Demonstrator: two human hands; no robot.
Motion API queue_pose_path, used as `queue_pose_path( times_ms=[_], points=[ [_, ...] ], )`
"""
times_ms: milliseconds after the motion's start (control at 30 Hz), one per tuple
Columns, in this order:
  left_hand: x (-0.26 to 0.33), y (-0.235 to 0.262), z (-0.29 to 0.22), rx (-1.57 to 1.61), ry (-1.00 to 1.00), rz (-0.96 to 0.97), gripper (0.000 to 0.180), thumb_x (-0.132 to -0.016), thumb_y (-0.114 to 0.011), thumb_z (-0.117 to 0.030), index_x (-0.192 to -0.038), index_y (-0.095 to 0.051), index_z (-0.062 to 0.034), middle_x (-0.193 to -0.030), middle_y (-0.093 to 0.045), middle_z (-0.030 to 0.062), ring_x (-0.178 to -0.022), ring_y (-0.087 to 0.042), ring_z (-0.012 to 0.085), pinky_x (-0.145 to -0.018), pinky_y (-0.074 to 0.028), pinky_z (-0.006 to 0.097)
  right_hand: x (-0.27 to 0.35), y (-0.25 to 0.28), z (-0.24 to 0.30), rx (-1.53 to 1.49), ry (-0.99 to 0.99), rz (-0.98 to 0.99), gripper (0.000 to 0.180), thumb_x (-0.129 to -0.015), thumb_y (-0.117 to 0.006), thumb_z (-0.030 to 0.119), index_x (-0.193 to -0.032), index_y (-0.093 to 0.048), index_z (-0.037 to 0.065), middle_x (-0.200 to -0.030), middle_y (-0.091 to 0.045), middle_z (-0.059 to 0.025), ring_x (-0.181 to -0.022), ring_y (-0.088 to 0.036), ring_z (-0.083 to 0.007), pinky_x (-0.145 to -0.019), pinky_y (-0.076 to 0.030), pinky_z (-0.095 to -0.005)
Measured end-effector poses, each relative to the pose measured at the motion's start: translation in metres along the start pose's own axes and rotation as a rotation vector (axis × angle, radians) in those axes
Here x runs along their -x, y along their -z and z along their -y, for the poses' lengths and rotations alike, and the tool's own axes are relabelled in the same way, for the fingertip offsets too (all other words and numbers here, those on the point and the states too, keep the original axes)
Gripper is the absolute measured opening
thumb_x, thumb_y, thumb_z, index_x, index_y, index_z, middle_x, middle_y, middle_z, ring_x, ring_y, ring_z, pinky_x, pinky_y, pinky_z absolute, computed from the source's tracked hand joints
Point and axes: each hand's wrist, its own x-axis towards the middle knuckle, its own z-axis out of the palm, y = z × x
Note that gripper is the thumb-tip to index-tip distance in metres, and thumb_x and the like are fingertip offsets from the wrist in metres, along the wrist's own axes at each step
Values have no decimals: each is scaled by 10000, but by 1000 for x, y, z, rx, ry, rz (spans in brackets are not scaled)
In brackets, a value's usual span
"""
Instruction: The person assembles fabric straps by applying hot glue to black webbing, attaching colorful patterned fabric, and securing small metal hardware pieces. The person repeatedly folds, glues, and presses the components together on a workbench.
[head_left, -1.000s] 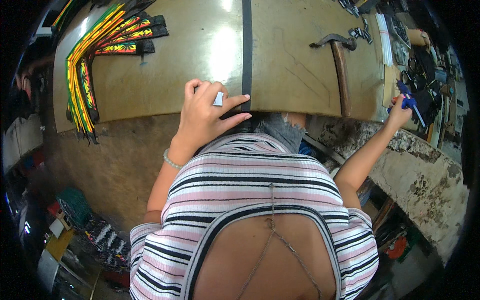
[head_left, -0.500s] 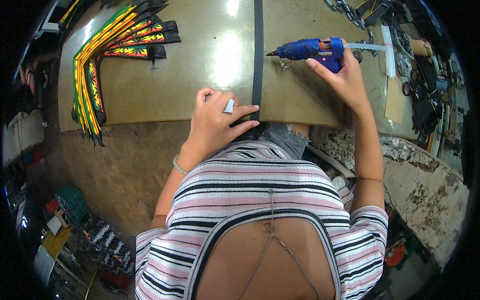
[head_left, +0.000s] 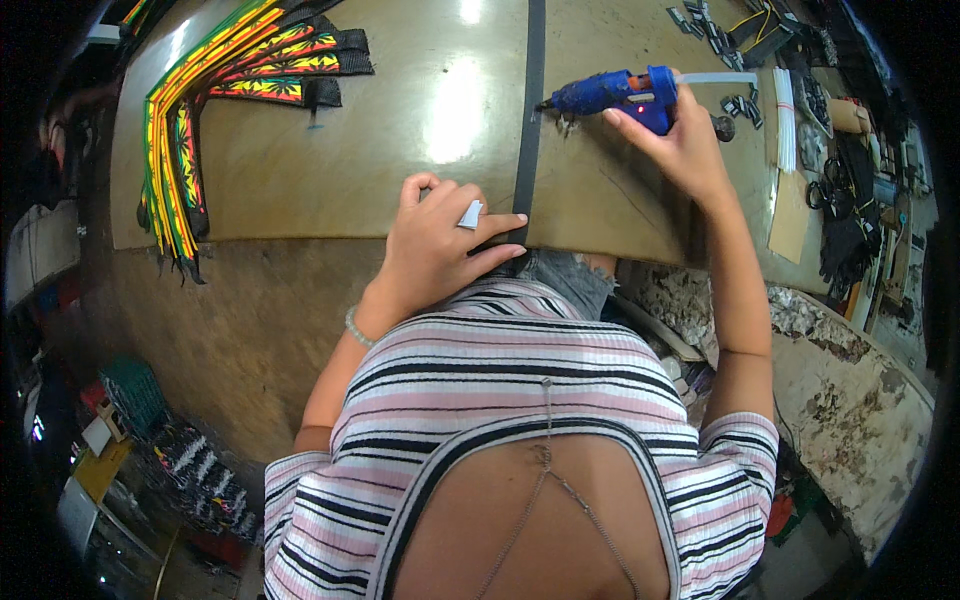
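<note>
A long black strap [head_left: 531,120] runs straight away from me across the table [head_left: 330,190]. My left hand [head_left: 440,225] rests at the near edge, its index finger and thumb tips pressing on the strap while the other fingers curl. Between its fingers sticks out a small whitish piece [head_left: 470,214], too small to name surely. A blue hot glue gun [head_left: 625,98] is gripped in my right hand [head_left: 680,145], lying sideways with its nozzle pointing left at the strap's right edge. A pale glue stick [head_left: 720,78] juts from its back, and a small red light glows on it.
Several patterned red, yellow and green straps [head_left: 165,165] with black ends lie bent on the table's left. At right are a bundle of white glue sticks [head_left: 785,120], brown cardboard [head_left: 788,215], black scissors [head_left: 828,190] and small dark clips [head_left: 742,108].
The glue gun's nozzle has come closer to the strap, from a small gap to its right edge. My left hand keeps its place on the strap. The whole view has shifted slightly.
</note>
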Motion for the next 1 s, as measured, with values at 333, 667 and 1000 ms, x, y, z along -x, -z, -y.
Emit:
queue_pose_path(
  times_ms=[333, 667, 1000],
  points=[
    [0, 1, -1, -8, -11, -17, 339, -713, -817, -401, -1006, -761, -239, -782, -488, -9, -745, -496, 183, -855, -348, 386, 1, 4, 11, 515, 523, -27, 483, -829, -758, 122, -1275, -573, 107, -1109, -697, -132, -948, -699, -327, -800, -563, -369],
    [-7, 57, 27, 245, 293, -426, 319, -813, -807, -273, -1058, -742, -80, -812, -619, 53, -730, -560, 161, -729, -449, 288, 127, 110, -164, 315, -505, -1167, 444, -985, -613, 374, -1104, -604, -54, -975, -698, -167, -886, -673, -272, -803, -507, -419],
    [34, 196, 211, -857, 983, -740, 407, -907, -659, -408, -1143, -721, -82, -1131, -633, 298, -1116, -573, 427, -1008, -432, 456, 232, 155, -181, 442, -1190, -453, 888, -863, -479, 770, -1126, -668, -57, -964, -693, -217, -862, -654, -350, -818, -500, -415]
  ],
)
